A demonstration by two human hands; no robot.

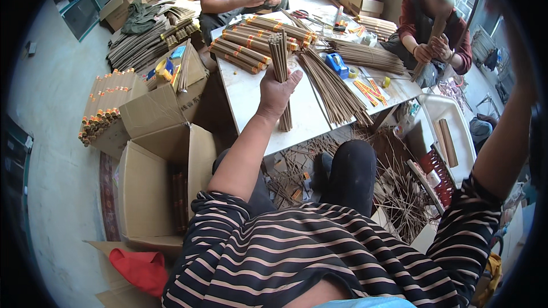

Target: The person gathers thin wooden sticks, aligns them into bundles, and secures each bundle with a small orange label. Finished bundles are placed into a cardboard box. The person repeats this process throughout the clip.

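My left hand (278, 91) is wrapped round a bundle of thin brown incense sticks (279, 57), held upright above the near edge of the white table (251, 120). Just right of it, a loose fan of incense sticks (331, 86) lies on the tabletop. Behind are stacked rolls of sticks (257, 37) with red and yellow labels. My right arm (505, 137) reaches up along the right rim; its hand (508, 5) is dark and blurred there, so its fingers cannot be made out.
A blue tape dispenser (337, 66), label strips (371, 91) and scissors (301, 15) lie on the table. Two people sit across it, handling sticks. An open cardboard box (145, 182) stands at my left; a white tub (451, 131) is at right. Broken sticks litter the floor.
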